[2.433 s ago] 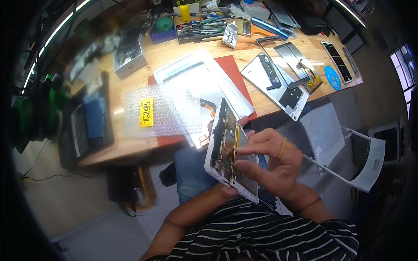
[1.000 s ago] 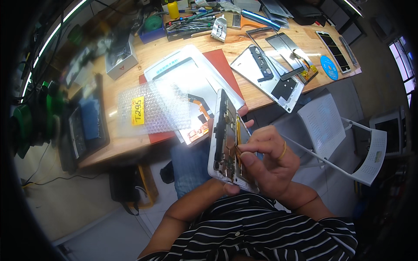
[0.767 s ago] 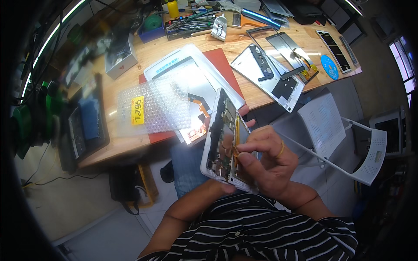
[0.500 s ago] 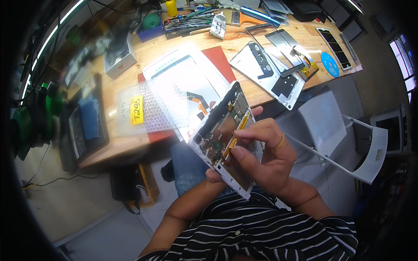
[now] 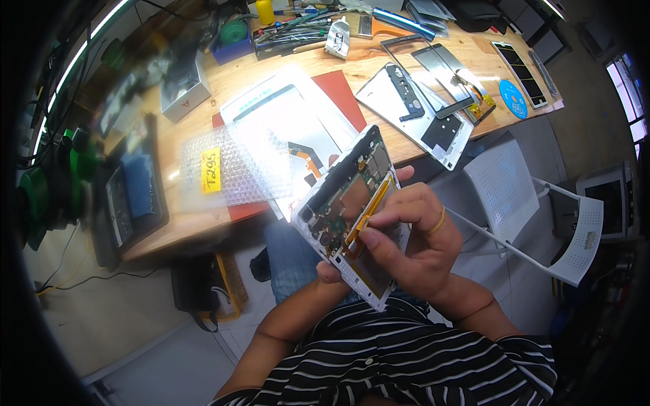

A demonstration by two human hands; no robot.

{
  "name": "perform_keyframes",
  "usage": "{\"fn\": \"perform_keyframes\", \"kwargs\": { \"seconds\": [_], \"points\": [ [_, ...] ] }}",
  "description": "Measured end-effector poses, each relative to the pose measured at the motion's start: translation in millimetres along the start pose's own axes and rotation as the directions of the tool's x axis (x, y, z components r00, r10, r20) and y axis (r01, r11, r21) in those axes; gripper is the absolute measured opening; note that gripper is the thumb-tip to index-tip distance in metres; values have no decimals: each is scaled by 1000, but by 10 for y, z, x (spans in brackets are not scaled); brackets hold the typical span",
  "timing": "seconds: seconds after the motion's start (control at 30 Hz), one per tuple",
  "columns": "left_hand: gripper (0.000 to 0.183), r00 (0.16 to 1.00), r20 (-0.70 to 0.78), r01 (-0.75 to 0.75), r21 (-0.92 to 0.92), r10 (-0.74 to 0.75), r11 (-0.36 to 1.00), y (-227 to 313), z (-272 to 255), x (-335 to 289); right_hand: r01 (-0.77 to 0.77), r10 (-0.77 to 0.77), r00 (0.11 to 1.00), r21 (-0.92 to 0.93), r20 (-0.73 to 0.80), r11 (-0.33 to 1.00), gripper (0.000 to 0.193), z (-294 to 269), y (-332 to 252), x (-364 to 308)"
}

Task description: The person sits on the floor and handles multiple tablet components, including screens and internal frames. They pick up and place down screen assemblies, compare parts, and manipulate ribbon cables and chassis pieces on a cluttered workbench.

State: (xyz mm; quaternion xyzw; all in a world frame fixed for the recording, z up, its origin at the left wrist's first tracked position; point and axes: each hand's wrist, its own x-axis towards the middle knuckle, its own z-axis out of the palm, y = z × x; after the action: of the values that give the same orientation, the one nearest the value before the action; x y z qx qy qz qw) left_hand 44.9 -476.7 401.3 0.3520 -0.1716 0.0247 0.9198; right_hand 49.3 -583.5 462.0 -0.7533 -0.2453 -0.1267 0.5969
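In front of my body, tilted, is an opened tablet [image 5: 353,194] with a white frame; its circuit board and battery area are exposed. My left hand [image 5: 333,276] grips it from below, thumb at the lower-left edge, with most of its fingers hidden behind. Over the tablet's right part, my right hand [image 5: 421,233] has thumb and forefinger pinched on an orange ribbon cable [image 5: 361,225]. Beyond the tablet, a sheet of bubble wrap [image 5: 250,172] with a yellow label [image 5: 211,170] lies across a white panel [image 5: 298,111].
The wooden bench [image 5: 284,57] holds a white tablet back cover [image 5: 380,95], loose dark screens [image 5: 440,68], a white-framed panel [image 5: 520,74], a blue disc [image 5: 512,99] and a tray of hand tools [image 5: 291,37]. A white box [image 5: 186,95] stands left. To the right is a white chair [image 5: 504,183].
The tablet has turned slightly, so more of its board faces up. My right fingers keep their pinch on the ribbon cable; both hands have barely shifted.
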Motion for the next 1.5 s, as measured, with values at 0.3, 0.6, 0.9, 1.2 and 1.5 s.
{"fn": "perform_keyframes", "kwargs": {
  "seconds": [0.3, 0.6, 0.9, 1.2, 1.5],
  "points": [
    [151, 977, -138, 176, 117, -160, 977, 103, 9, 8, 40, -40, 999, -16, 9, 999, 29, 0, 16, 7],
    [123, 999, 14, 42, 12, -42, 999, 60, -41, 12, 70, -70, 998, -9, 10, 998, 33, -8, 29, -8],
    [106, 997, 66, 30, -67, -26, 997, 90, -49, -3, 59, -59, 998, 15, 10, 998, 32, -2, 31, -34],
    [93, 989, -65, 120, -148, -131, 982, -79, -27, -178, 113, -108, 993, -119, 43, 986, 16, -88, 71, 24],
    [82, 695, -273, 598, -294, -665, 746, 30, -11, -835, 3, 86, 905, -208, 416, 978, 16, -625, 162, -163]
  ]
}}
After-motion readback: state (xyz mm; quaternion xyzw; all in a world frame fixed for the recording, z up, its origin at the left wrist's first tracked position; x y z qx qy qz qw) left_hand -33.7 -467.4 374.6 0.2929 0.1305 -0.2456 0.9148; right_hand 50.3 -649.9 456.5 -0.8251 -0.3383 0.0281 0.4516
